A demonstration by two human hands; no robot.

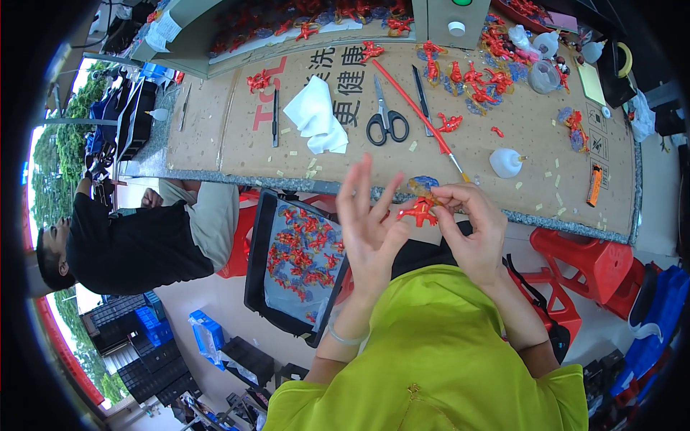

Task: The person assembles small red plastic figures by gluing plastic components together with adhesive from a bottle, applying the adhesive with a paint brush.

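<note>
Here's one big table [230, 140] covered in cardboard, spanning the upper half of the frame. One other person [136, 237] is sitting at the left, and at least two red stools [589, 262] are standing at the right. One black tray [253, 287] is sitting left of centre, and the figures [295, 248] inside are crowding too thickly to count.

Up on the cardboard, one red brush [413, 108] is slanting through upper centre, one white cloth [316, 118] is lying to its left, and one pair of scissors [384, 108] is resting between them. Two slim dark tools are lying here: one [274, 122] left of the cloth, one [422, 90] just right of the brush. One white bottle [506, 164] is standing right of centre, and one orange lighter [595, 184] is lying farther right. One small red piece [497, 131] is lying above the bottle.

Now the hands, at centre! The right hand [474, 223] is pinching one red figure [420, 210] between thumb and forefinger, just below the table's near edge. The left hand [370, 226] is spreading wide, fingers pointing up, gripping nothing; its thumb is hovering close by the figure, and whether they're touching, I cannot tell.
</note>
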